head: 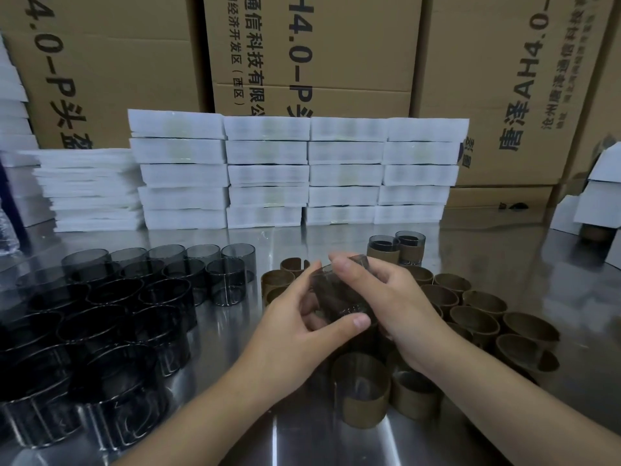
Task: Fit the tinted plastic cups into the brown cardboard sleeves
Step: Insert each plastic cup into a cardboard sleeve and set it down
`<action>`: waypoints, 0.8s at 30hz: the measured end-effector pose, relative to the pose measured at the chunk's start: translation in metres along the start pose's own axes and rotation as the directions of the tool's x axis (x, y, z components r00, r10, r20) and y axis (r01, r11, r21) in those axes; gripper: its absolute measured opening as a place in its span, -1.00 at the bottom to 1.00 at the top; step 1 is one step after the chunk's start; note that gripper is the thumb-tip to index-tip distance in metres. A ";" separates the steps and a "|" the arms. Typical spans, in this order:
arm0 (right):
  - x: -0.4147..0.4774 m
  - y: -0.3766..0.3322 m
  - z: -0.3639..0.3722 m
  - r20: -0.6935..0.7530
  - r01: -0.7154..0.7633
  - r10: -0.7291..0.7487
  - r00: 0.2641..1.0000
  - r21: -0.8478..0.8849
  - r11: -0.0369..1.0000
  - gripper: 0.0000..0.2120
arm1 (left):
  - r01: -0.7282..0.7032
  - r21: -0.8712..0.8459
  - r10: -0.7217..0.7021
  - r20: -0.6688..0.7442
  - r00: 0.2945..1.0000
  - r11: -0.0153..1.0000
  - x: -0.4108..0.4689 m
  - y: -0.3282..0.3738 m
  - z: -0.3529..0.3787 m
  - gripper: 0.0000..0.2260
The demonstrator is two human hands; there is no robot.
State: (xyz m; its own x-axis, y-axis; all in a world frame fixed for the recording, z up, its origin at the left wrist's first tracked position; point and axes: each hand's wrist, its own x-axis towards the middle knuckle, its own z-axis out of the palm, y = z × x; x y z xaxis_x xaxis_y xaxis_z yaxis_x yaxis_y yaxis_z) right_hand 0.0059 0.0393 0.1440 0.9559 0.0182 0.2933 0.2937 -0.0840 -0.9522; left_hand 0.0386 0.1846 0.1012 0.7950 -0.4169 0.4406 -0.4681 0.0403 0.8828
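Both hands grasp one tinted cup above the steel tabletop. The left hand curls round its near side with the thumb laid across the lower rim. The right hand wraps its far side, with the forefinger stretched over the top. The fingers hide too much to tell whether a sleeve already sits round it. To the left of the held cup stands a crowd of bare dark cups, packed close together. To its right, and just behind the left hand's fingers, stand empty brown sleeves, upright and touching one another. Nearer the person than the held cup are sleeved cups, and two more finished ones stand just beyond it. Far beyond the held cup, white foam packs are stacked in rows against printed cardboard cartons.
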 end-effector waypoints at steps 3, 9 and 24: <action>0.002 0.000 -0.003 0.034 -0.041 0.041 0.999 -0.016 0.999 -0.49 | -0.030 -0.018 0.030 0.015 0.999 0.999 0.000 0.002 0.001 -0.53; 0.004 0.001 -0.003 0.105 -0.083 0.077 0.991 0.051 0.995 -0.49 | -0.032 -0.109 0.037 0.042 0.998 0.993 -0.005 0.007 0.002 -0.58; 0.006 0.004 -0.003 0.127 -0.099 0.089 0.988 0.074 0.992 -0.53 | 0.044 -0.105 -0.041 0.033 0.999 0.993 -0.005 0.009 0.004 -0.26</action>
State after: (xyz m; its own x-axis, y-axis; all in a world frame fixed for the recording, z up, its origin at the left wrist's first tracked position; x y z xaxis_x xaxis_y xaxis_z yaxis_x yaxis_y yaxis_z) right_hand 0.0132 0.0360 0.1419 0.9714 0.1366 0.1942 0.1976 -0.0119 -0.9802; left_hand 0.0289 0.1838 0.1067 0.8005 -0.4479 0.3983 -0.3891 0.1172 0.9137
